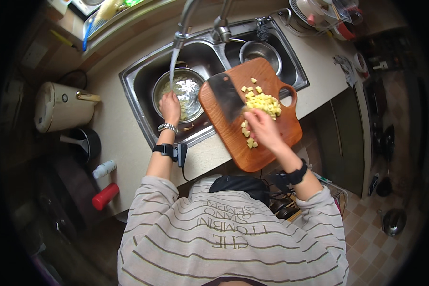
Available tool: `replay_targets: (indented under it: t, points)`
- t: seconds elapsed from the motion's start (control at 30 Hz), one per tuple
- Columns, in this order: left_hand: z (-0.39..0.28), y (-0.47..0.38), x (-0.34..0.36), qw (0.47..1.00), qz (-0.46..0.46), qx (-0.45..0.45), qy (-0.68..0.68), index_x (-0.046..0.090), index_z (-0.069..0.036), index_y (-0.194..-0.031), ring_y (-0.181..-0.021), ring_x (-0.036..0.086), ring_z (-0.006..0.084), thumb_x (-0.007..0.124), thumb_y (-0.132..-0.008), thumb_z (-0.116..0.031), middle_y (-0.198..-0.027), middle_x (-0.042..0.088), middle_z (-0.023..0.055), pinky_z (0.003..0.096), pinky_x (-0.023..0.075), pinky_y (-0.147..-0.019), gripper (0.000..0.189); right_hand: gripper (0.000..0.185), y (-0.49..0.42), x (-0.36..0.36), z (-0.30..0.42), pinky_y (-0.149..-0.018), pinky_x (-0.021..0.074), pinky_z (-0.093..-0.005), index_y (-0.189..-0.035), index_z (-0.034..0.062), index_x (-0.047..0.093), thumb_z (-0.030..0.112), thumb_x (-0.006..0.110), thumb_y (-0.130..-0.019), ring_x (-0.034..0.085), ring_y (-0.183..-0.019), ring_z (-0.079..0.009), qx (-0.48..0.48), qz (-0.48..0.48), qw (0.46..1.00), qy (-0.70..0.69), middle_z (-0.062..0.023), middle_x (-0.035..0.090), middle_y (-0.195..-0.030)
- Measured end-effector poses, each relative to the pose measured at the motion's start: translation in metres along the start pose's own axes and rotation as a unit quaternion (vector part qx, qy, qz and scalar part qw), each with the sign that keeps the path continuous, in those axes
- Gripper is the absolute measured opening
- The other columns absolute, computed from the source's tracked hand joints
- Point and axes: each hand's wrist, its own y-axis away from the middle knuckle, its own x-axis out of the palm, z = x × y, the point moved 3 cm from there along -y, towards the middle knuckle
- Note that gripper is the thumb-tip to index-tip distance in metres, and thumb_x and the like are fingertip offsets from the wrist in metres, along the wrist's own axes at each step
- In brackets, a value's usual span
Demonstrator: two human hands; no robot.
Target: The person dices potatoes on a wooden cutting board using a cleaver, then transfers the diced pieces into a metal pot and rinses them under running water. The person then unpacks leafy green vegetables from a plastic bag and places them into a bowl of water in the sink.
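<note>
My left hand [170, 108] is at the near left side of a metal pot [192, 74] in the left sink basin, under the running water. Its fingertips are hard to make out. Water and pale pieces are in the pot. A wooden cutting board [214, 114] lies across the sink's edge and the counter. My right hand [264, 129] is over the board, slightly blurred, with its fingers curled at the near end of a cleaver [221, 92]. The handle is hidden in that hand. Diced potato [262, 103] forms a heap beside the blade, with loose cubes around it.
A faucet [180, 35] pours into the left basin. A metal bowl [276, 53] sits in the right basin, partly behind the board. Along the left counter stand an electric kettle [66, 107], a dark pot [93, 144], a white bottle [105, 169] and a red bottle [105, 196].
</note>
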Motion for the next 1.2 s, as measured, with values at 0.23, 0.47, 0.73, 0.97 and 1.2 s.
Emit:
replay_targets:
  t: [0.23,0.47,0.73,0.97,1.2]
  points:
    - [-0.094,0.023,0.004,0.993,-0.002,0.081,0.086,0.06,-0.006,-0.092,-0.091,0.051,0.0275,0.052,-0.091,-0.02,-0.093,0.056,0.0099,0.0403,0.0375,-0.083,0.016,0.028,0.001,-0.114,-0.034,-0.061,0.0509,-0.0398,-0.104,0.0112,0.06,0.031,0.061,-0.085,0.064,-0.074,-0.029,-0.199,-0.266,0.841,0.427,-0.0075,0.065,-0.086]
    - [-0.103,0.022,-0.022,0.992,-0.033,0.106,0.05,0.06,-0.005,-0.091,-0.093,0.051,0.0284,0.055,-0.088,-0.016,-0.095,0.056,0.0109,0.0401,0.0382,-0.083,0.013,0.035,-0.004,-0.1,-0.072,-0.056,0.0507,-0.0319,-0.107,0.0122,0.059,0.027,0.069,-0.077,0.064,-0.07,-0.0219,-0.306,-0.238,0.802,0.454,-0.0054,0.06,-0.078]
    - [-0.177,0.034,0.036,0.939,0.156,0.236,0.197,0.055,-0.002,-0.118,-0.121,0.045,0.0307,0.051,-0.092,-0.02,-0.127,0.05,0.0157,0.0388,0.0347,-0.101,0.032,0.036,0.029,-0.11,-0.078,-0.055,0.0503,-0.0328,-0.108,0.0099,0.061,0.024,0.07,-0.076,0.063,-0.069,-0.0235,-0.274,-0.28,0.819,0.419,-0.0057,0.06,-0.078]
    - [-0.205,0.071,0.056,0.913,0.222,0.299,0.167,0.049,-0.005,-0.127,-0.131,0.034,0.0315,0.048,-0.094,-0.028,-0.135,0.043,0.0162,0.0438,0.023,-0.109,0.04,0.033,0.063,-0.103,-0.111,-0.059,0.0512,-0.0358,-0.108,0.0073,0.062,0.026,0.066,-0.081,0.064,-0.07,-0.0272,-0.221,-0.282,0.863,0.355,-0.0106,0.062,-0.081]
    - [-0.216,0.114,0.025,0.95,0.133,0.263,0.104,0.047,-0.003,-0.128,-0.13,0.032,0.0354,0.051,-0.092,-0.026,-0.139,0.037,0.0186,0.0469,0.0268,-0.106,0.043,0.03,0.075,-0.136,-0.172,-0.037,0.0399,-0.0224,-0.093,0.0033,0.059,0.032,0.049,-0.094,0.049,-0.042,-0.0076,0.082,-0.171,0.97,-0.151,-0.003,0.054,-0.059]
